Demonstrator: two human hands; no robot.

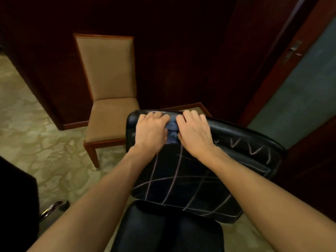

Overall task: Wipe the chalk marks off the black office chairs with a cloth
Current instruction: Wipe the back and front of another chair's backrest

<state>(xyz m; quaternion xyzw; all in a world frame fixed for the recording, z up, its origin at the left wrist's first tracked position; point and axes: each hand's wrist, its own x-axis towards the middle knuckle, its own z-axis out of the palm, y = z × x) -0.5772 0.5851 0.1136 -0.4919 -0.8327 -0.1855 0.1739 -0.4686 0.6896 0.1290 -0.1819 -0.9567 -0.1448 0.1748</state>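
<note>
Two hands on the backrest of the black office chair (190, 179), both high up near its far top edge. My left hand (151, 129) sits palm down with fingers curled over the top rim; my right hand (193, 132) mirrors it just to the right, fingers bent and also reaching the rim. Between them is the blue cloth (172, 130), bunched into a narrow wad and pinched from both sides, so both hands are closed down on it and pressing it against the leather. Only a thin strip of cloth shows in the gap; the rest is hidden under the palms. Chalk marks (174, 180): crossing pale lines and arcs cover the nearer, lower part of the backrest, and a row of V shapes (252, 149) runs along the right side below the top roll. The area directly under the hands I can't judge. The black seat cushion (169, 231) is nearest me, bottom centre. Far left of the office chair stands a tan upholstered chair (109, 99) with a wood frame, against dark wall panelling. Patterned beige carpet (36, 139) on the left, a door (283, 73) on the right.
</note>
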